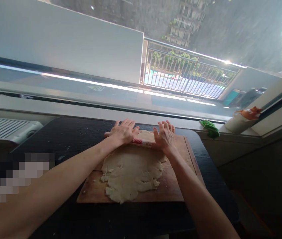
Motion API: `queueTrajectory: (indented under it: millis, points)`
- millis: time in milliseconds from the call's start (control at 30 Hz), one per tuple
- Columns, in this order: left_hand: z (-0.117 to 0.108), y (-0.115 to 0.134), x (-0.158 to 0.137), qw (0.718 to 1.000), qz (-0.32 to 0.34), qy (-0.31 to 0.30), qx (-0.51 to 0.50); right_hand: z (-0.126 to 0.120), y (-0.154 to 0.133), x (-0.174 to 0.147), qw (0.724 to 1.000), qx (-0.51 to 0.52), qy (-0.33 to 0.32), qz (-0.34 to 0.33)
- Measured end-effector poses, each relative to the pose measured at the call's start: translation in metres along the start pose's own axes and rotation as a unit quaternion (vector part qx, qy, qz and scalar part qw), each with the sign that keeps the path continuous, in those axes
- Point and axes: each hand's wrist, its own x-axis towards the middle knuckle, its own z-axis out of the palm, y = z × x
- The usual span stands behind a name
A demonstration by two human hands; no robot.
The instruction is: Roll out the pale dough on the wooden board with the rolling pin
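A wide, ragged-edged sheet of pale dough (pixel 133 172) lies flat on a wooden board (pixel 93 192). Across its far part rests a rolling pin (pixel 142 142) with a red and white band in the middle. My left hand (pixel 124 131) lies palm down over the pin's left part, fingers stretched forward and not wrapped round it. On the right part of the pin, my right hand (pixel 165 135) presses down the same way, its fingers extended and a little spread. The palms hide parts of the pin, and a bit of dough shows beyond it.
The board sits on a dark table (pixel 68 139) against a window sill. On the sill to the right are a green cloth-like item (pixel 209 128) and a pale container (pixel 240 123) with something orange on top. A white slatted radiator (pixel 9 128) stands at left.
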Motion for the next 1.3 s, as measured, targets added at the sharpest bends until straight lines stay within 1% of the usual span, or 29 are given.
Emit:
queueTrajectory:
  millis: [33,67,100,167,200,233,267,367,433,467,533,600,633,667,733,800,833,900,1033,1067,1100,1167,1233,1300]
  points:
    - [0.0,0.001,0.006,1.0,-0.016,-0.013,-0.005,0.0,0.001,0.004,1.0,-0.001,-0.001,0.003]
    - [0.0,0.001,0.007,1.0,-0.023,-0.019,-0.007,0.0,0.0,0.003,1.0,0.001,-0.005,-0.01]
    - [0.001,0.0,0.004,1.0,-0.016,-0.019,-0.004,-0.002,-0.002,-0.003,0.999,0.005,-0.012,-0.037]
    - [0.003,-0.004,-0.01,1.0,0.022,-0.004,0.006,-0.005,-0.006,-0.022,0.994,0.012,-0.032,-0.1]
    - [0.003,-0.005,-0.015,0.999,0.04,0.003,0.01,-0.006,-0.008,-0.029,0.992,0.011,-0.041,-0.119]
    - [0.003,-0.006,-0.017,0.999,0.049,0.005,0.01,-0.006,-0.008,-0.032,0.992,0.007,-0.047,-0.118]
    - [0.003,-0.006,-0.014,0.999,0.049,-0.002,0.006,-0.005,-0.008,-0.029,0.993,0.002,-0.053,-0.104]
    - [-0.002,-0.004,0.006,0.999,0.031,-0.032,-0.015,0.002,-0.002,-0.001,0.996,-0.014,-0.08,-0.024]
    - [-0.005,-0.001,0.011,0.997,0.07,-0.027,-0.017,0.006,0.002,0.014,0.995,-0.018,-0.097,0.009]
    - [-0.004,0.0,0.008,0.995,0.094,-0.016,-0.014,0.006,0.002,0.015,0.995,-0.018,-0.098,0.01]
    - [-0.001,0.0,-0.008,0.991,0.13,0.003,-0.01,0.004,0.0,0.005,0.996,-0.016,-0.085,-0.011]
    - [0.003,0.001,-0.02,0.99,0.14,0.017,-0.011,0.002,-0.003,-0.007,0.997,-0.013,-0.071,-0.036]
    - [0.005,0.001,-0.02,0.99,0.139,0.021,-0.012,0.003,-0.003,-0.008,0.997,-0.012,-0.065,-0.04]
    - [0.006,0.002,-0.014,0.991,0.131,0.023,-0.011,0.005,-0.002,-0.005,0.997,-0.014,-0.062,-0.036]
    - [0.008,0.004,0.01,0.995,0.094,0.012,-0.01,0.012,0.004,0.016,0.998,-0.021,-0.062,-0.011]
    - [0.008,0.005,0.039,0.998,0.046,-0.032,-0.016,0.019,0.01,0.041,0.997,-0.033,-0.064,0.026]
    - [0.008,0.005,0.049,0.998,0.031,-0.054,-0.019,0.022,0.011,0.048,0.996,-0.038,-0.066,0.038]
    - [0.007,0.002,0.052,0.996,0.035,-0.079,-0.022,0.021,0.01,0.048,0.997,-0.035,-0.065,0.035]
    - [0.007,-0.005,0.025,0.988,0.127,-0.08,-0.024,0.012,0.002,0.013,0.998,-0.001,-0.049,-0.048]
    - [0.007,-0.006,0.024,0.988,0.132,-0.08,-0.023,0.011,0.003,0.011,0.997,0.0,-0.039,-0.062]
    - [0.006,-0.005,0.028,0.989,0.123,-0.085,-0.022,0.013,0.004,0.014,0.997,-0.003,-0.028,-0.067]
    - [0.004,-0.002,0.049,0.991,0.077,-0.111,-0.016,0.021,0.012,0.035,0.999,-0.016,-0.01,-0.046]
    - [0.004,0.001,0.073,0.99,0.031,-0.135,-0.012,0.031,0.02,0.06,0.999,-0.031,-0.019,-0.001]
    - [0.005,0.001,0.084,0.992,0.016,-0.125,-0.013,0.036,0.023,0.071,0.998,-0.037,-0.038,0.028]
